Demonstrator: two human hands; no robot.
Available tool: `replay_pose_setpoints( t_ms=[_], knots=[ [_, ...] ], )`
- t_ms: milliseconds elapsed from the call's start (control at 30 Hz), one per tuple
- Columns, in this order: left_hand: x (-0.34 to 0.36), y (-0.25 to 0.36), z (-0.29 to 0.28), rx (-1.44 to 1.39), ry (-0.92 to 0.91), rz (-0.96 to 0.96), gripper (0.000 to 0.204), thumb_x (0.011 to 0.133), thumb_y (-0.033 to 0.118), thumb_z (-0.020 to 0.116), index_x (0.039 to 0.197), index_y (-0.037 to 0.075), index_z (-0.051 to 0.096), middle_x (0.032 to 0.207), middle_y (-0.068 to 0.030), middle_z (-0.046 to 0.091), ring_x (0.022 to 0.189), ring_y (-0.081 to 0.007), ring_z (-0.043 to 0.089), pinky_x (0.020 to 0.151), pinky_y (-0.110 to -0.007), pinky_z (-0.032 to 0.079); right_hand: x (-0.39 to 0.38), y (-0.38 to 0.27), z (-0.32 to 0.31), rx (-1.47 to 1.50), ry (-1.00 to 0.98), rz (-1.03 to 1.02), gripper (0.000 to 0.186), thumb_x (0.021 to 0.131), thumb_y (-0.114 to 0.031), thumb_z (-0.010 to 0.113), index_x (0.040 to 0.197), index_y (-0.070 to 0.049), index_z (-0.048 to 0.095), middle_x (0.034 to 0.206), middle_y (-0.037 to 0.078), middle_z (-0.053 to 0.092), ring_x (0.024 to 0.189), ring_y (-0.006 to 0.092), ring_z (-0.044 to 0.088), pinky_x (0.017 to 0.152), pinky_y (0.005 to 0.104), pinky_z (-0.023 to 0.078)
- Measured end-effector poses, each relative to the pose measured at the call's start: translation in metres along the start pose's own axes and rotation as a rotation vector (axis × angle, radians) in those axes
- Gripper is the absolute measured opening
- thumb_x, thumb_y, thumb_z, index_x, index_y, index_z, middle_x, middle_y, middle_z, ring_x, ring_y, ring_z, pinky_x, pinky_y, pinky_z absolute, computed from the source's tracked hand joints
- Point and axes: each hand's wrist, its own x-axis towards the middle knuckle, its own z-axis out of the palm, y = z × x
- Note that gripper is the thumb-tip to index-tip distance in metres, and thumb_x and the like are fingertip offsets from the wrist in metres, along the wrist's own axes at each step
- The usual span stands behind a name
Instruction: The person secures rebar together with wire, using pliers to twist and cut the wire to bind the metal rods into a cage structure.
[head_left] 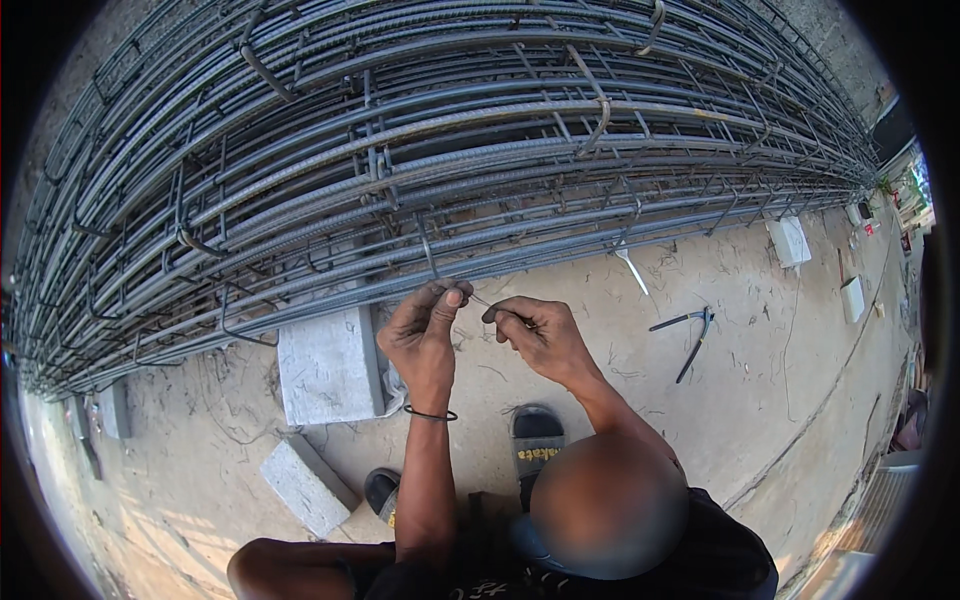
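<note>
Dark clothing (725, 545) spreads along the bottom of the frame, closest to the camera, and two bare forearms reach up from it. Near the centre, the left hand (422, 328) has its thumb and fingertips pressed together on a thin wire (481, 301). Just to its right, the right hand (537, 332), fingers curled, pinches the wire's other end. A black band (430, 413) circles the left wrist. Just beyond the hands, a big stack of steel bars (480, 125) arches across the upper half. Right of centre, pincers (697, 328) lie open on the concrete floor (735, 400). A pale block (325, 365) sits under the bars left of centre; another block (308, 484) and sandals (540, 452) are lower down.
</note>
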Motion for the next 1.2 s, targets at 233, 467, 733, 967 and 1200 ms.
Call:
replay_pose_setpoints(
  t_ms=[233,467,733,967,1200],
  knots=[
    [-0.008,0.005,-0.003,0.357,-0.319,0.331,0.007,0.080,0.002,0.071,0.084,-0.002,0.068,0.086,-0.0137,0.070,0.079,-0.0206,0.067,0.074,-0.030,0.054,0.018,0.009,0.011,0.080,0.107,0.032,0.016,0.089,-0.009,0.054,0.091,0.002,0.065,0.063,0.004,0.058,0.055,0.0069,0.049,0.051,0.0253,0.041],
    [0.012,-0.008,-0.019,0.054,0.005,0.101,0.013,0.083,0.003,0.068,0.092,-0.006,0.066,0.091,-0.0147,0.069,0.086,-0.0205,0.067,0.080,-0.032,0.054,0.001,0.009,0.004,0.393,-0.093,0.195,0.025,0.094,-0.021,0.058,0.102,0.001,0.062,0.078,0.003,0.061,0.060,0.0080,0.054,0.053,0.0232,0.046],
    [-0.006,-0.012,0.015,0.007,0.014,0.096,0.013,0.086,0.004,0.066,0.095,-0.005,0.067,0.093,-0.0151,0.069,0.087,-0.0191,0.067,0.082,-0.031,0.053,-0.013,0.017,0.004,0.142,0.101,0.080,0.026,0.091,-0.019,0.062,0.107,0.001,0.061,0.080,0.006,0.064,0.063,0.0089,0.058,0.052,0.0222,0.047],
    [0.008,-0.019,0.012,0.376,-0.102,0.181,0.033,0.085,0.009,0.069,0.113,-0.005,0.061,0.097,-0.0145,0.069,0.088,-0.0170,0.066,0.081,-0.027,0.053,-0.010,0.045,-0.011,0.425,0.252,0.202,0.016,0.091,-0.012,0.061,0.095,0.003,0.066,0.068,0.005,0.061,0.045,0.0057,0.048,0.038,0.0204,0.035],
    [0.033,0.018,-0.008,0.369,0.123,0.154,0.031,0.087,0.012,0.067,0.113,-0.005,0.062,0.092,-0.0113,0.069,0.078,-0.0135,0.066,0.065,-0.024,0.052,0.028,0.048,-0.011,0.536,0.345,0.131,0.013,0.091,-0.010,0.060,0.090,0.002,0.065,0.065,0.003,0.057,0.046,0.0057,0.046,0.040,0.0207,0.033]
  ],
)
